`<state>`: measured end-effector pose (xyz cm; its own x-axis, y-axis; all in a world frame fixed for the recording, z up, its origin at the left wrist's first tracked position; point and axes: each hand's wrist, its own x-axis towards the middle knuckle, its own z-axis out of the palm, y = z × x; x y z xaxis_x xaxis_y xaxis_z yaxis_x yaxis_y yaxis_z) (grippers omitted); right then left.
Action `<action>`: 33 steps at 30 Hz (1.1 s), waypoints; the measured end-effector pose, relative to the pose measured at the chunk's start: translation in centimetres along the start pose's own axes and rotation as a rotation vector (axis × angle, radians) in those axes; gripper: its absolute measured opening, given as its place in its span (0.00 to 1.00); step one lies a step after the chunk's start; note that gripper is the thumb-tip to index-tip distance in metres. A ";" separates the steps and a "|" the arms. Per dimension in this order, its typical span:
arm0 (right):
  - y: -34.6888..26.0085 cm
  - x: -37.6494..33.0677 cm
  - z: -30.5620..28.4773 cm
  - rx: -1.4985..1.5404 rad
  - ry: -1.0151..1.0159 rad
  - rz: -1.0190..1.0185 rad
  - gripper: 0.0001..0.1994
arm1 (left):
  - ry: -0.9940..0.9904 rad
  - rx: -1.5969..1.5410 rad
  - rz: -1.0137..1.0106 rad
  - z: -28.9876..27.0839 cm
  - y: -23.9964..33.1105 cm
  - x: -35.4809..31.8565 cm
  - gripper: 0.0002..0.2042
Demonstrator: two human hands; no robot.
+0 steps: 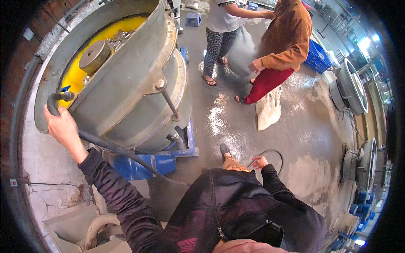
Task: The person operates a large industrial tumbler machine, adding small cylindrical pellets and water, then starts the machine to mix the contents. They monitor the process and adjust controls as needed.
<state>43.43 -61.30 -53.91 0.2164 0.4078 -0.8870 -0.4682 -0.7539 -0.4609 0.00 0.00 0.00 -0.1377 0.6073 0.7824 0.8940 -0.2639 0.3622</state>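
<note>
My left hand [63, 128] is closed around a thick black hose [52, 103] near its end, at the rim of a large grey metal drum machine [130, 84]. The hose end carries a metal fitting [66, 96] with a small blue valve lever and points into the drum. Inside, a yellow lining [74, 76] surrounds a round metal hub [94, 57], with shiny metal pieces behind it. From my left hand the hose runs down past the machine and behind my body. My right hand [259, 162] hangs low beside my leg, fingers loosely bent and apart, close to a hose loop [278, 152] on the floor.
Two people stand ahead, one in a brown top [291, 38], with a pale translucent bag [242, 50] between them. A whitish sack [268, 110] lies on the wet floor [206, 122]. Blue crates [317, 57] and round fans [353, 86] stand at right. A blue base [143, 166] supports the drum.
</note>
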 end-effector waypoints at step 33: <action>5.4 -4.4 2.8 -0.150 0.146 0.090 0.16 | -0.056 0.033 0.004 -0.3 0.4 0.0 0.28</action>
<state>37.58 -65.72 -52.42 0.3063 0.2644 -0.9145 -0.3614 -0.8565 -0.3687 0.26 -0.27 0.31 -0.1110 0.6478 0.7537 0.9080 -0.2422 0.3419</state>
